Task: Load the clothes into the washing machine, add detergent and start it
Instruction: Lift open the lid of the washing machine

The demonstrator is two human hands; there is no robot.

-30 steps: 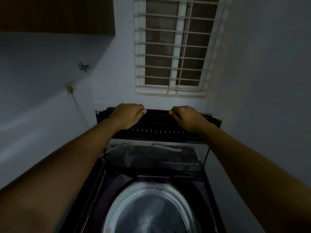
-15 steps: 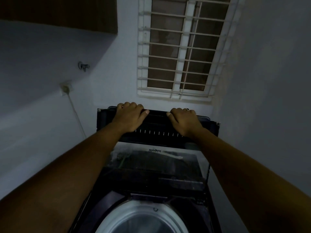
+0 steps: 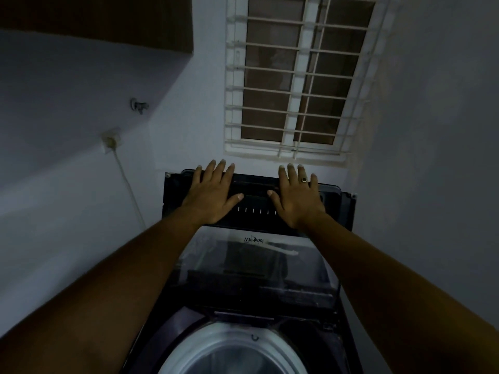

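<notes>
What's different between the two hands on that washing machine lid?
The right hand wears a ring; the left hand is bare. The left hand rests on the lid's left half, the right hand on its right half. Both lie flat with straight fingers, thumbs pointing toward each other.

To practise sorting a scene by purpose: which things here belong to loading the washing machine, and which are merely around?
For the job: lid, raised; left hand and right hand, flat on it; drum.
Merely around: window; cupboard; tap.
</notes>
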